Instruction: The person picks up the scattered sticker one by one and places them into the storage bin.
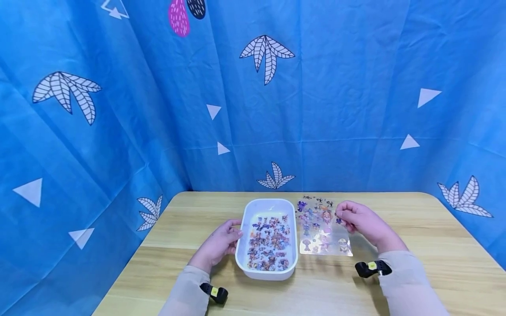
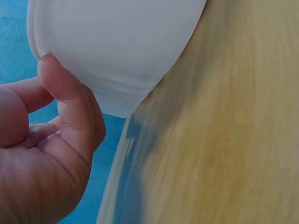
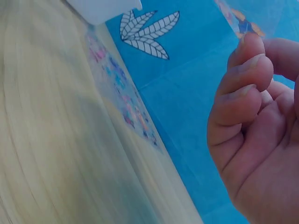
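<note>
A white plastic tray [image 1: 239, 245] with rounded corners sits on the table, with many small colourful cartoon stickers over its bottom. At its left side my left hand [image 1: 216, 245] holds the rim; in the left wrist view the left hand [image 2: 60, 121] has a bent digit against the tray's outer wall [image 2: 117, 51]. Just right of the tray is a clear sticker sheet [image 1: 326, 245] with cartoon figures. My right hand [image 1: 365, 224] pinches a clear sheet at its right edge. In the right wrist view, fingertips pinch a raised clear sticker sheet [image 3: 247, 22], above another printed sheet [image 3: 119, 84] on the table.
A light wooden table [image 1: 431, 272] with rounded far corners bears everything. Behind it and along the sides hangs a blue curtain [image 1: 340, 96] with white leaves and triangles. Each wrist wears a black band with a small camera.
</note>
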A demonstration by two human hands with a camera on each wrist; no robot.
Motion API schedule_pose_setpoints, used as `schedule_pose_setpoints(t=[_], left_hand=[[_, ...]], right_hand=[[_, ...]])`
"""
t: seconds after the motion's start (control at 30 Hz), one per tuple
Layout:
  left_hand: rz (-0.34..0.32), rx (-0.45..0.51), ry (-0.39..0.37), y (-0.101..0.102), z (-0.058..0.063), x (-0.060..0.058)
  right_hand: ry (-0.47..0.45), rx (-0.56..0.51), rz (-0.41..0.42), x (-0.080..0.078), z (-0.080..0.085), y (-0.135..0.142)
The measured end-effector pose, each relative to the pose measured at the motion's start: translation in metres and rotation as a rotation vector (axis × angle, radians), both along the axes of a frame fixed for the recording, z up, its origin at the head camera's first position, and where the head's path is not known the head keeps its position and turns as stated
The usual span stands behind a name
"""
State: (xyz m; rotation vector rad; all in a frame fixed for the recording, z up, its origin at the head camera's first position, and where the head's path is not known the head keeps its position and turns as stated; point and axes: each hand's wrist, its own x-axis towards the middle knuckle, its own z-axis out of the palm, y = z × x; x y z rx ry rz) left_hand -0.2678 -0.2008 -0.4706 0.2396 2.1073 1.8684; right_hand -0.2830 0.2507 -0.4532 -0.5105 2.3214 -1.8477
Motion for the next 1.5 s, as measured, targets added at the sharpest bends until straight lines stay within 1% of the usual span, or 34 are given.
schedule_pose_setpoints(t=[0.13,0.2,0.37,0.5,0.63,0.83,1.13,1.3,1.5], left_hand=[[-0.004,0.002,0.013,-0.001,0.000,0.002],[-0.002,0.001,0.012,-0.001,0.001,0.002],[0.002,0.004,0.006,0.000,0.001,0.001],[-0.003,0.010,0.000,0.000,-0.001,0.000],[-0.002,0.016,-0.010,0.000,-0.001,0.000],[0.000,0.026,-0.016,0.000,-0.001,0.002],[0.001,0.032,-0.017,-0.001,-0.001,0.000],[0.008,0.024,-0.023,-0.002,-0.002,0.000],[0.007,0.027,-0.019,-0.001,-0.002,0.000]], right_hand=[[-0.027,-0.027,-0.013,-0.001,0.000,-0.009],[-0.037,-0.034,-0.006,0.000,0.001,-0.012],[-0.035,-0.054,0.006,0.001,0.006,-0.019],[-0.039,-0.071,-0.002,0.002,0.008,-0.021],[-0.044,-0.091,-0.003,0.001,0.008,-0.023],[-0.057,-0.121,0.016,-0.001,0.005,-0.027],[-0.074,-0.147,0.022,-0.003,0.007,-0.045],[-0.086,-0.156,0.010,-0.005,0.009,-0.057],[-0.118,-0.145,-0.042,-0.009,0.012,-0.069]])
